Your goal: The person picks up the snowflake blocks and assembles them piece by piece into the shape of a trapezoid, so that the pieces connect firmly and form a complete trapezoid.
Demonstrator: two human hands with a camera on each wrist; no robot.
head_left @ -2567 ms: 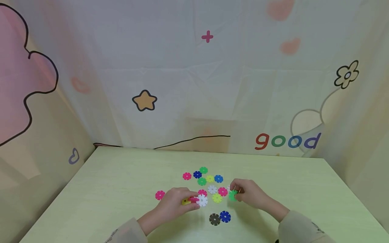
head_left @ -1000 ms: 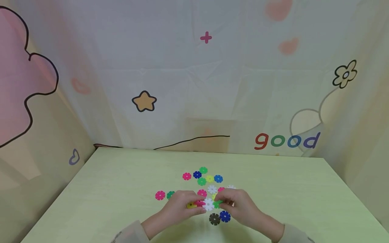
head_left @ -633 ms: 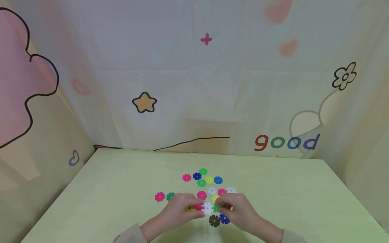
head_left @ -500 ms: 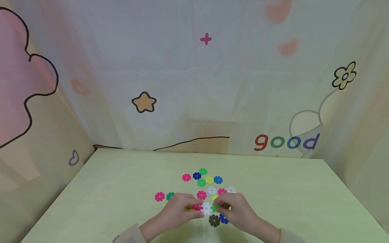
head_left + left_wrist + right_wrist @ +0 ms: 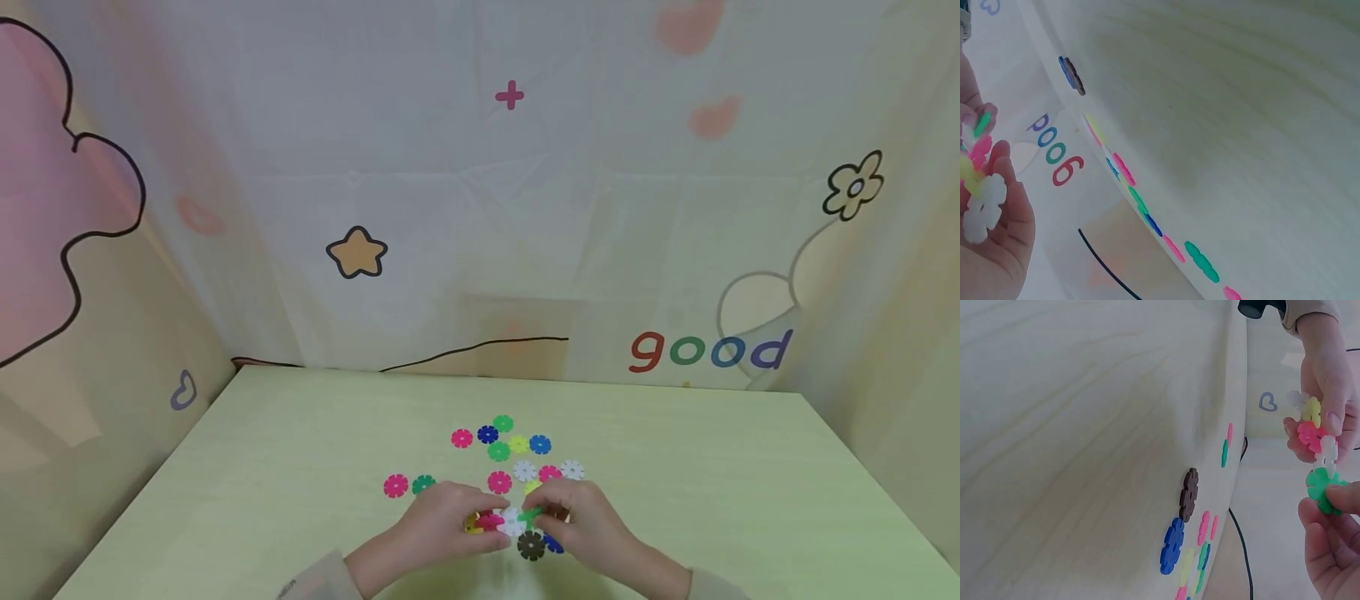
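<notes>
My left hand [image 5: 442, 523] grips a short chain of slotted snowflake discs. In the right wrist view the chain runs from a pale disc through a yellow disc [image 5: 1312, 411] and a pink disc [image 5: 1311, 435] to a white disc [image 5: 1329, 452]. Thumb and fingers of my right hand [image 5: 596, 523] pinch a green disc [image 5: 1321, 486], its edge meeting the white disc's edge. Both hands are raised over the table, close together. The left wrist view shows another white disc [image 5: 985, 209] at the chain's near end, against the left fingers.
Loose discs lie on the pale table [image 5: 300, 442] beyond the hands, including a pink one [image 5: 396, 486] and a dark green one [image 5: 423, 484] at the left. A brown disc [image 5: 531, 546] and a partly hidden blue disc [image 5: 553, 544] lie just below the hands. A printed curtain [image 5: 420, 167] stands behind.
My right hand has come left from the table's discs, bringing the green disc to the chain's white end. The left hand has shifted slightly right and nearer; the white disc now looks more tilted.
</notes>
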